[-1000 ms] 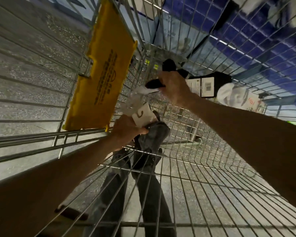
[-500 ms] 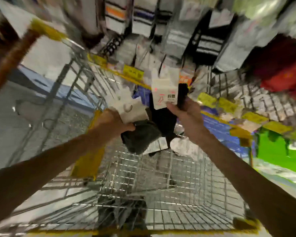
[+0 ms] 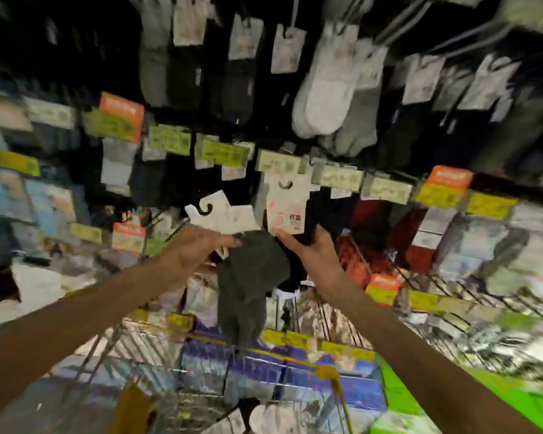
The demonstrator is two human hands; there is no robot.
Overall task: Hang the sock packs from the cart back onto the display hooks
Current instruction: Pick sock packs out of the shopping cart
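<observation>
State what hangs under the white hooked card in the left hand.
Dark grey fabric socks hang there. Their join to the white hooked card is partly hidden by the left hand.

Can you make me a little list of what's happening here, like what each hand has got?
left hand: holds the grey sock pack, its card tilted
right hand: holds the white-label pack up at the sock display
on a hook yet: too blurry to tell
cart: below the hands
</observation>
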